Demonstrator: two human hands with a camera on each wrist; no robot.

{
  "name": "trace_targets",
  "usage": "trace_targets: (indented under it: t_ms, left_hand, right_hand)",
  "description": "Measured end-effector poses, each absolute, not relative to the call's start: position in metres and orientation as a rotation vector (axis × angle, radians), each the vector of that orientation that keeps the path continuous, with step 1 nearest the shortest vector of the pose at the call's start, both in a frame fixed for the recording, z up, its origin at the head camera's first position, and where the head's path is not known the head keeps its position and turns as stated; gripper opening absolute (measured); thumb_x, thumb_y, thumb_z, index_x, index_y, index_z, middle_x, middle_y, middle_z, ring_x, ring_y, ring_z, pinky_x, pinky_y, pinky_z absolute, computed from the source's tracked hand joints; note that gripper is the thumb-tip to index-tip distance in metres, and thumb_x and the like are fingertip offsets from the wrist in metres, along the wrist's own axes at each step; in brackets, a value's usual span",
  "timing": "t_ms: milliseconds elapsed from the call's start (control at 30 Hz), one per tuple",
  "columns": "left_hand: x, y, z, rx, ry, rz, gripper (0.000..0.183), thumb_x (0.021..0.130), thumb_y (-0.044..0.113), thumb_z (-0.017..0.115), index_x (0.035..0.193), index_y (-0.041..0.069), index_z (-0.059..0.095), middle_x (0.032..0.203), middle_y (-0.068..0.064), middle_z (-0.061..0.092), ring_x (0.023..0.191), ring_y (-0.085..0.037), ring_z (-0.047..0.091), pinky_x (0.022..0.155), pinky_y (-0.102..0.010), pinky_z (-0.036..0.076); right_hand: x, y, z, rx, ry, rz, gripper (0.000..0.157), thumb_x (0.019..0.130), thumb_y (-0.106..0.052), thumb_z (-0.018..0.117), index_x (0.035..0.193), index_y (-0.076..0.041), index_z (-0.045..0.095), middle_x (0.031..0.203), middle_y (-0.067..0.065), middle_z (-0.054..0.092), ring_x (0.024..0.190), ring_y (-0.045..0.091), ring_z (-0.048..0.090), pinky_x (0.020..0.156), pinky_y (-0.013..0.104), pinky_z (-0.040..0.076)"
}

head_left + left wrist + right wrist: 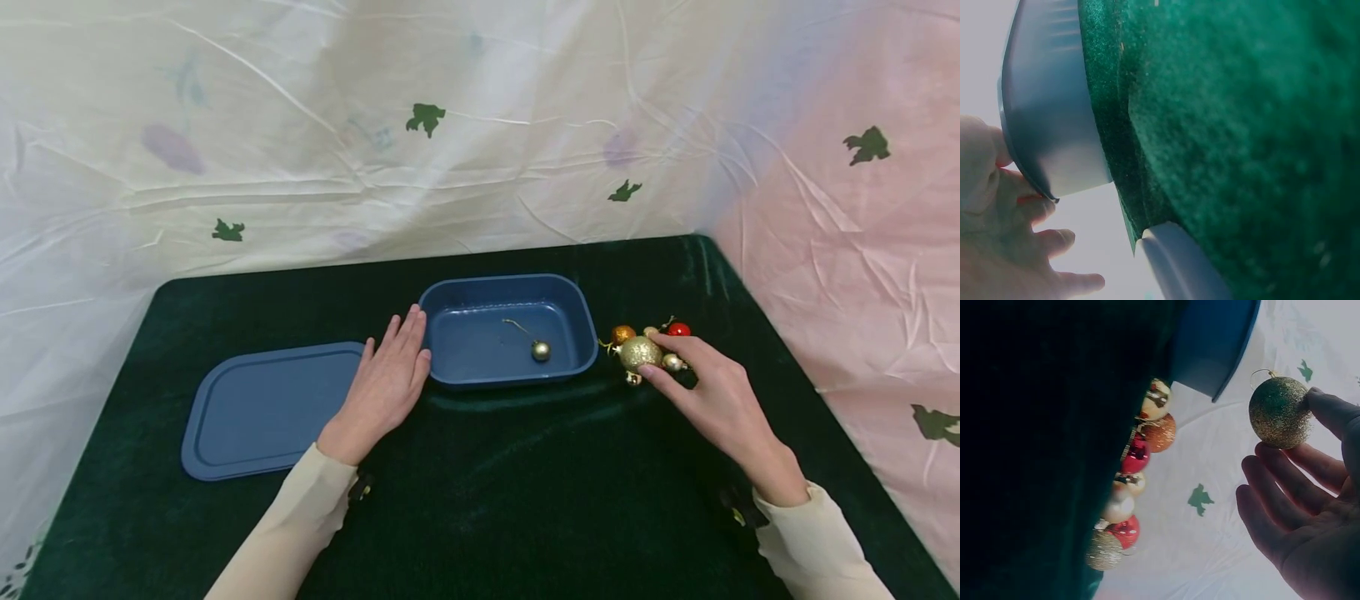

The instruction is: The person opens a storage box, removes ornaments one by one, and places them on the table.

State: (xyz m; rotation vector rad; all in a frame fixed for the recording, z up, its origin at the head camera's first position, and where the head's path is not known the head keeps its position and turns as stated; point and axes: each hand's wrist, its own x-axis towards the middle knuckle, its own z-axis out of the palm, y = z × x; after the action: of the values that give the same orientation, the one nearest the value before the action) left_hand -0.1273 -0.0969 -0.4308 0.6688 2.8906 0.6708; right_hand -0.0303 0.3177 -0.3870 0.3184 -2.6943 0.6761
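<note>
My right hand (716, 404) pinches a glittery gold Christmas bauble (640, 354) between thumb and fingers. In the right wrist view that bauble (1280, 412) hangs above the table, its thin gold loop up. Beneath it in the head view is a cluster of small baubles, among them an orange one (622, 334) and a red one (678, 330). My left hand (386, 379) rests with straight fingers against the left side of a blue rectangular container (510, 380). Inside the container lies a small gold bauble (541, 350) with a string loop.
A blue lid (270, 412) lies flat to the left of the container, partly behind my left hand. Dark green velvet cloth (510, 500) covers the table. White and pink fabric (480, 192) with green leaf shapes hangs behind and at the right.
</note>
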Motion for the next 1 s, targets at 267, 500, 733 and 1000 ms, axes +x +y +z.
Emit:
trace_targets:
  t_ms: [267, 500, 733, 1000]
  left_hand:
    - [-0.127, -0.098, -0.431, 0.674, 2.893, 0.681, 0.061, 0.114, 0.035, 0.031, 0.167, 0.011, 0.013, 0.174, -0.007, 0.006, 0.159, -0.034, 0.009, 0.121, -0.068, 0.011]
    - [-0.127, -0.097, -0.430, 0.669, 2.891, 0.677, 0.061, 0.114, 0.034, 0.031, 0.167, 0.012, 0.012, 0.174, -0.006, 0.006, 0.159, -0.034, 0.008, 0.121, -0.068, 0.011]
    - [-0.127, -0.098, -0.430, 0.673, 2.892, 0.667, 0.061, 0.114, 0.036, 0.030, 0.167, 0.011, 0.012, 0.174, -0.007, 0.006, 0.159, -0.034, 0.008, 0.121, -0.068, 0.012]
    - [-0.128, -0.097, -0.430, 0.671, 2.891, 0.672, 0.061, 0.114, 0.035, 0.030, 0.167, 0.011, 0.012, 0.174, -0.008, 0.006, 0.159, -0.034, 0.008, 0.121, -0.068, 0.011]
  right_hand:
    - [-0.027, 0.318, -0.400, 0.339, -2.738, 0.684, 0.043, 0.092, -0.017, 0.080, 0.133, -0.010, 0.068, 0.125, 0.012, 0.071, 0.108, 0.029, 0.067, 0.088, 0.048, 0.053]
    - [-0.026, 0.315, -0.411, 0.397, -2.762, 0.651, 0.044, 0.091, -0.017, 0.081, 0.132, -0.008, 0.068, 0.118, 0.007, 0.072, 0.100, 0.022, 0.069, 0.082, 0.047, 0.056]
    - [-0.027, 0.313, -0.418, 0.425, -2.806, 0.643, 0.044, 0.092, -0.022, 0.080, 0.132, -0.008, 0.068, 0.121, 0.010, 0.073, 0.105, 0.028, 0.071, 0.084, 0.053, 0.057]
    - [-0.030, 0.311, -0.421, 0.458, -2.861, 0.641, 0.044, 0.094, -0.028, 0.079, 0.132, -0.008, 0.068, 0.124, 0.011, 0.071, 0.110, 0.031, 0.069, 0.089, 0.056, 0.056]
